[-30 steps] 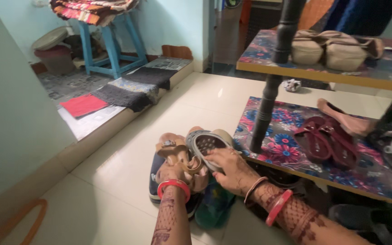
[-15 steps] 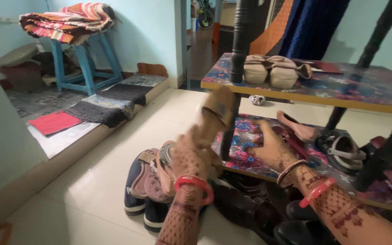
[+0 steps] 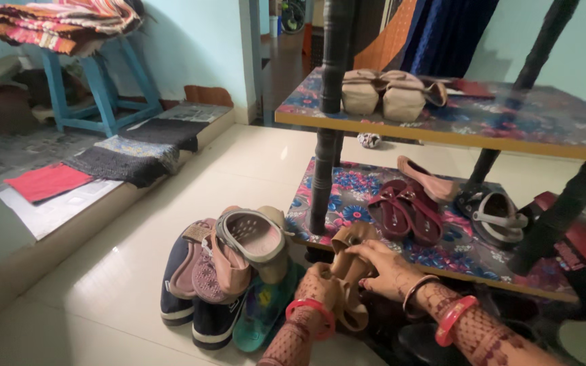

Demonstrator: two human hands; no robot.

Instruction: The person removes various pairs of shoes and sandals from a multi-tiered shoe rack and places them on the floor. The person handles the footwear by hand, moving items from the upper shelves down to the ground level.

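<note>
A two-tier shoe rack with floral shelf tops and dark turned posts fills the right half of the view, standing on a pale tiled floor. Its upper shelf carries a pair of beige shoes; its lower shelf holds maroon sandals, a tan flat shoe behind them, and a dark strapped sandal further right. At far left a blue stool stands on a raised step, with folded striped cloth on top; dark mats and a red cloth lie along that step.

On the floor just left of the rack sits a heap of footwear: a navy shoe at the bottom, a pinkish sandal leaning on it, a grey perforated clog tilted on top, and a green slipper beside them.

In front of the lower shelf's edge, both hands meet on a tan strappy sandal, which stands nearly upright, its top level with the shelf front and its lower end near the floor. The left hand, wearing a red bangle at the wrist, is closed around the sandal's lower part. The right hand, with bangles on its wrist, grips the sandal's upper part with curled fingers.
</note>
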